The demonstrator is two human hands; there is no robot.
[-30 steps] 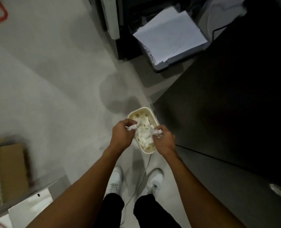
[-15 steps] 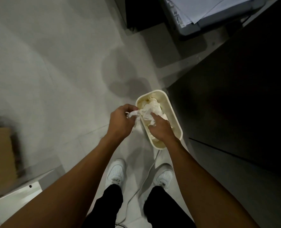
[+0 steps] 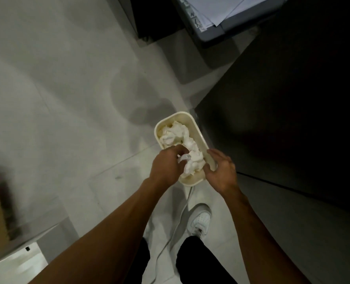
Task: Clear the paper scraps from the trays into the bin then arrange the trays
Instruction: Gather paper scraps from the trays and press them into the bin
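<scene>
Left hand [image 3: 165, 166] pinches a paper scrap [image 3: 184, 159] above a cream bin [image 3: 190, 182] heaped with crumpled paper [image 3: 176, 134] on the floor [image 3: 67, 99]; right hand [image 3: 221, 171], fingers spread and empty, hovers at its rim.

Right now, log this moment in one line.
left hand grips paper scrap over bin | right hand open at bin rim | bin holds crumpled paper
</scene>
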